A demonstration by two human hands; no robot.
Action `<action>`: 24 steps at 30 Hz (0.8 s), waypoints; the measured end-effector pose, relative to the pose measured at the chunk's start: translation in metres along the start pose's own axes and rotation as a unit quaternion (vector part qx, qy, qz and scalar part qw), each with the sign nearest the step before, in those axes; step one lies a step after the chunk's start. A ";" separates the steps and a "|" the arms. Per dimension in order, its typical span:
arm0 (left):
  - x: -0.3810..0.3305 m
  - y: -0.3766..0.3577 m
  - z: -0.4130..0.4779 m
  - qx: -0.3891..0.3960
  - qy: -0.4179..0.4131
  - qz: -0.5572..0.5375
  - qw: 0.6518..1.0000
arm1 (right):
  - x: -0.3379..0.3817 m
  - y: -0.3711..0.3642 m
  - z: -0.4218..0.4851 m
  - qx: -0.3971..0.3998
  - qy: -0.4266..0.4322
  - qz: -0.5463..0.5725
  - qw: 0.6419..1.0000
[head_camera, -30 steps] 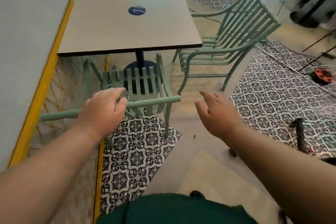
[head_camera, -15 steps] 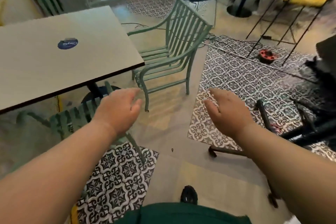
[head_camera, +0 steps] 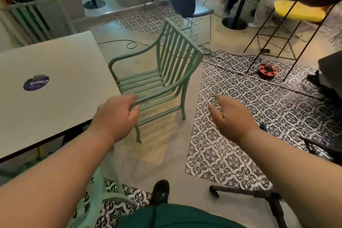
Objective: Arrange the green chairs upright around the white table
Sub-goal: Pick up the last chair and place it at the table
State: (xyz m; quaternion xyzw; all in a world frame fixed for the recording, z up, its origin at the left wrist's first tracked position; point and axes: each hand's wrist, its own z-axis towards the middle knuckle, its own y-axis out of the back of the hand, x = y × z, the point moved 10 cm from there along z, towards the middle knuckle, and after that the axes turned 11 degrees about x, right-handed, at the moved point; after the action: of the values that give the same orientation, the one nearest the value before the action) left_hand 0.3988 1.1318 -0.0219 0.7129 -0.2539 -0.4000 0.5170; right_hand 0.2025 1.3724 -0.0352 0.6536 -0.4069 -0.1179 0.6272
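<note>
The green slatted metal armchair stands upright on its legs just right of the white square table, with its seat turned toward the table. Both hands are empty. The left hand hangs with loosely bent fingers before the seat's near edge, and the right hand is spread open over the patterned floor tiles to the right. The tubular frame looks stiff and fairly heavy, likely to scrape if dragged. The near armrest and the top rail of the back seem the soundest holds. A second green chair frame shows near left, blurred.
</note>
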 end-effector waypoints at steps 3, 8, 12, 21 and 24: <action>-0.001 0.007 0.060 -0.002 -0.017 0.004 1.000 | -0.005 0.010 0.049 -0.015 -0.010 0.007 1.000; -0.016 0.020 0.152 0.016 -0.049 0.032 0.998 | -0.017 0.026 0.117 -0.014 -0.029 0.016 0.999; -0.039 0.030 0.218 0.025 -0.070 0.018 0.997 | -0.038 0.053 0.161 -0.027 -0.033 0.021 0.999; -0.125 0.017 0.356 0.008 -0.054 0.043 0.998 | -0.139 0.121 0.283 -0.042 0.000 0.006 0.999; -0.154 0.010 0.402 -0.001 -0.028 0.022 0.999 | -0.179 0.142 0.336 -0.022 0.026 -0.004 0.999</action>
State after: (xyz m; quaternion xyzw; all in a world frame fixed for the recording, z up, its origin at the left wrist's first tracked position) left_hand -0.0205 1.0328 -0.0232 0.6954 -0.2836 -0.4080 0.5191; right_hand -0.1900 1.2672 -0.0316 0.6439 -0.3850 -0.1126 0.6515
